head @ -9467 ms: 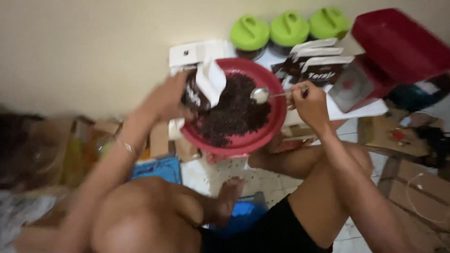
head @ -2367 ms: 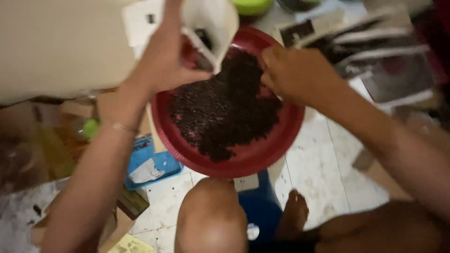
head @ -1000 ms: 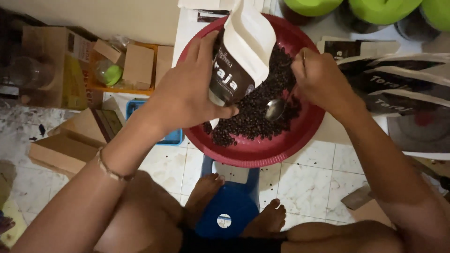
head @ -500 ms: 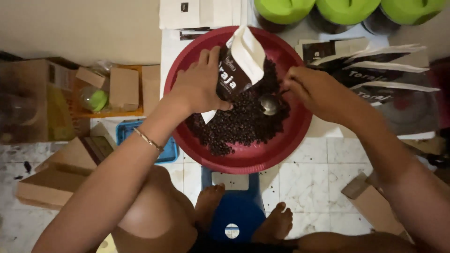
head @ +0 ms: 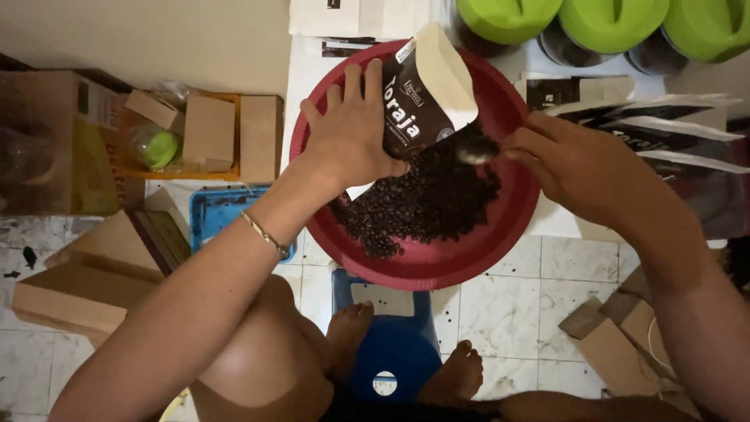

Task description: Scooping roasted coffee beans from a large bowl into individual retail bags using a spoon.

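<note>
My left hand [head: 351, 133] grips a dark brown and white stand-up pouch [head: 426, 90] and holds it upright over a red round basin [head: 469, 258]. A heap of dark coffee beans [head: 426, 203] fills the basin's middle. A metal spoon [head: 476, 150] is in my right hand [head: 582, 168]; its bowl sits beside the pouch, just above the beans. A thin bracelet [head: 264, 233] is on my left wrist.
Three jars with green lids [head: 609, 19] stand behind the basin. Several more pouches [head: 672, 133] lie stacked at the right. Cardboard boxes [head: 86, 273] sit at the left and bottom right. A blue stool [head: 391, 344] stands under the basin, between my feet, on white tiles.
The view has steadied and drawn back a little. My left hand keeps the pouch upright, and the spoon has come up from the beans toward the pouch.
</note>
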